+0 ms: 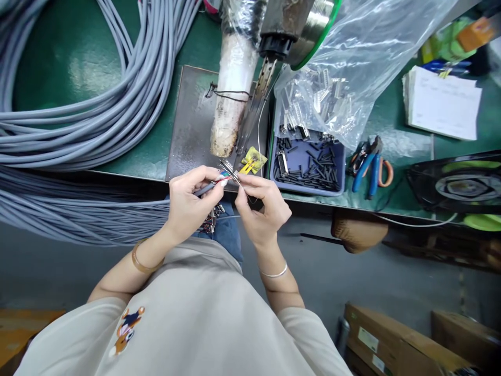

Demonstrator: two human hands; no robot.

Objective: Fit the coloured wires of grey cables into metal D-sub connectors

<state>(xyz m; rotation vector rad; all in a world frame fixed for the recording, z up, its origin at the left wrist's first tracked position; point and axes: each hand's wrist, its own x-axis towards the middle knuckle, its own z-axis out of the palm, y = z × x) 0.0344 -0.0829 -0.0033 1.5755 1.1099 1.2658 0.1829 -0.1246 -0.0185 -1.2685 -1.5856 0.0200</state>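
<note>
My left hand [199, 197] pinches the end of a grey cable [205, 189], from which thin coloured wires stick out. Between the fingertips of my right hand [264, 204] is a metal multi-pin connector [230, 170], with the wire ends right against it. Just above the fingers stand the soldering tool's metal shaft [256, 112] and a fume pipe [230, 109] wrapped in plastic film. A yellow piece [252, 161] lies right behind the connector. Exactly how the wires meet the pins is too small to tell.
A blue tray [309, 192] holds black sleeves and bagged connectors. Coiled grey cables [148, 99] cover the left, and more hang below the table edge. To the right lie pliers [366, 167], a paper stack [444, 104] and a black fan [457, 183]. A solder spool [315, 31] stands behind.
</note>
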